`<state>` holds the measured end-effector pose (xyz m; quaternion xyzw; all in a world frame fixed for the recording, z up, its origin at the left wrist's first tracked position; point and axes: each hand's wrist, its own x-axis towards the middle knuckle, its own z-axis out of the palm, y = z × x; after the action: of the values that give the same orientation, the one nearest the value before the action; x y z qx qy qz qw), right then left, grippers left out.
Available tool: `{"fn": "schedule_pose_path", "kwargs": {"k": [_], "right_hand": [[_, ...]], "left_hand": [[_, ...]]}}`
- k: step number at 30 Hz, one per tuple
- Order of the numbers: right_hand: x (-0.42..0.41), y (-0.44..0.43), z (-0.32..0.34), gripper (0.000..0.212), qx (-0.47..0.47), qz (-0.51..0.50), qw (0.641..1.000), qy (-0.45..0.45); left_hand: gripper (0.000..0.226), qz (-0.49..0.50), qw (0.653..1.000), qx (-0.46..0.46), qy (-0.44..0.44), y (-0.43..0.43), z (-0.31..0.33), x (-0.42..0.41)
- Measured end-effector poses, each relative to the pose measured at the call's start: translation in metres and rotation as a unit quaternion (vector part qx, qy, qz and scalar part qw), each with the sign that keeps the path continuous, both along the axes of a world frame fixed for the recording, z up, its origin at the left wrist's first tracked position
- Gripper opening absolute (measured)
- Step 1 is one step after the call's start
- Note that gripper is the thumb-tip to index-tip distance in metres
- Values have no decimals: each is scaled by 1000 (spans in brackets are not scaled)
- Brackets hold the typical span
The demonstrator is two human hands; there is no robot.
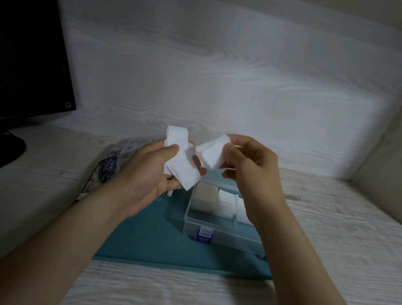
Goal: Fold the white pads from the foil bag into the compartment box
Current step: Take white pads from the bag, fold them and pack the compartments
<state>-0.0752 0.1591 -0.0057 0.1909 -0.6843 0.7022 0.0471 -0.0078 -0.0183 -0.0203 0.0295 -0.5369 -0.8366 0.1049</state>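
My left hand (152,172) holds a stack of white pads (178,154), thumb pressed on top, raised above the desk. My right hand (251,165) pinches a separate white pad (213,153) by its upper edge, just right of the stack and above the box. The clear plastic compartment box (212,222) with a blue latch (204,235) lies open below my hands on a teal mat (159,243). White folded pads fill some of its back compartments; my right wrist hides its right part. The foil bag (116,160) with blue print lies behind my left hand.
A dark monitor (18,56) on its stand occupies the far left. A wood-grain back wall rises behind the desk, and a beige side panel (394,162) closes the right. The desk surface is pale wood grain.
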Motion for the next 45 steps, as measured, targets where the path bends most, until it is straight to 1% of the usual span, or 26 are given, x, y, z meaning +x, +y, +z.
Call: {"fn": "schedule_pose_path", "kwargs": {"k": [2,4,7,10,13,15,16,18,21,22,23,26,30,33,36,40,43,45], "right_hand": [[1,0,1,20,25,8,998,56],[2,-2,0,18,39,20,994,97],[2,-5,-3,15,50,29,991,124],[1,-6,-7,13,92,18,983,155],[0,-8,-11,12,134,-11,972,191],[-2,-9,-15,13,174,-51,955,235],[-1,-10,-15,15,195,-66,944,258],[2,-9,-13,26,236,-64,923,295],[7,-7,-9,59,278,14,911,304],[9,-6,-8,67,286,35,908,305],[8,-5,-8,70,291,45,903,312],[7,-6,-10,61,310,41,889,333],[10,-6,-10,44,288,41,897,332],[13,-7,-7,42,282,54,899,330],[12,-7,-9,39,285,49,892,347],[9,-8,-13,37,280,29,879,386],[7,-7,-12,38,270,2,874,404],[7,-6,-12,37,264,-11,873,409]], "left_hand": [[32,-23,1000,10,-10,0,1,1],[37,-55,998,-7,-28,1,1,1],[47,-94,993,-48,-52,6,0,3],[54,-125,990,-43,-54,9,-2,3],[43,-143,986,-70,-40,11,-1,6],[32,-133,986,-101,-25,12,0,8],[31,-124,986,-111,-21,13,0,10],[31,-112,987,-113,-22,14,-1,10],[33,-110,988,-104,-35,10,-2,7],[34,-110,988,-100,-44,8,-2,6],[34,-112,988,-95,-50,7,-2,5],[41,-130,988,-73,-48,8,0,5],[58,-149,988,-21,-42,9,0,4],[51,-159,986,-11,-43,8,-1,3],[50,-163,985,-5,-52,8,-4,2],[47,-173,983,-6,-59,8,-4,2],[52,-197,979,4,-46,8,0,5],[48,-195,980,7,-37,9,2,6]]}}
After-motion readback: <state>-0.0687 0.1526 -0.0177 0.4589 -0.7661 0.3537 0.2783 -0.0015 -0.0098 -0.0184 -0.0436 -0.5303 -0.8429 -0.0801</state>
